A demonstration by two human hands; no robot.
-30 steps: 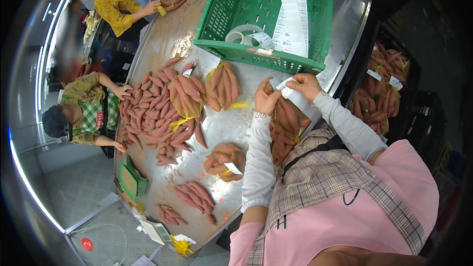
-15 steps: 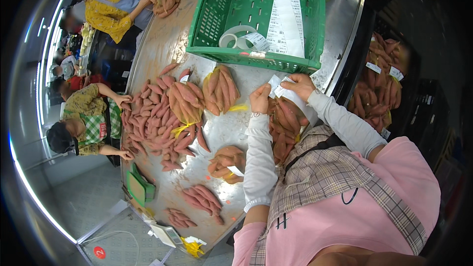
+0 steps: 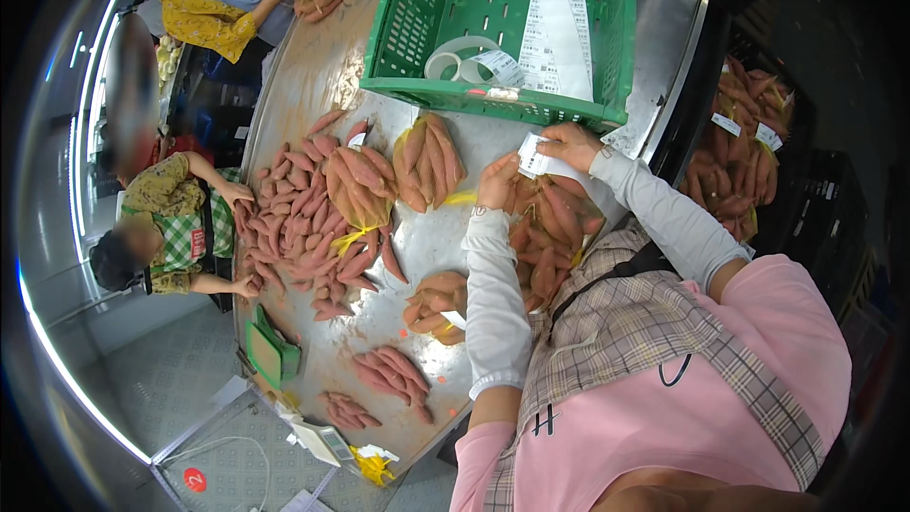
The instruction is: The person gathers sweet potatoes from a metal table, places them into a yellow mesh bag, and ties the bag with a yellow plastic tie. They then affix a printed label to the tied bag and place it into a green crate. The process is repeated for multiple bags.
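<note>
Between my two hands is a white printed label [image 3: 534,157], its left edge pinched by my left hand [image 3: 496,184] and its right side by my right hand [image 3: 570,145]. A white strip hangs below my right fingers. Just beneath and nearer me lie net bags of sweet potatoes [image 3: 553,211], partly covered by my hands and left sleeve. Left of my left hand stands another filled net bag [image 3: 429,163] with a yellow tie. Beyond the label sits a green plastic crate [image 3: 493,100] holding a label roll [image 3: 462,61] and long label strips [image 3: 557,24].
Loose sweet potatoes [image 3: 294,218] are heaped on the metal table [image 3: 431,251]. Two people work across it, one with hands by the heap. A scale [image 3: 322,441] and green tray [image 3: 270,351] line the near-left edge. Labelled bags [image 3: 730,166] fill a container at right.
My hands have shifted slightly away from me, and the label now lies flatter and shows its printed face. At the far left, a co-worker has pulled up a bag's yellow end.
</note>
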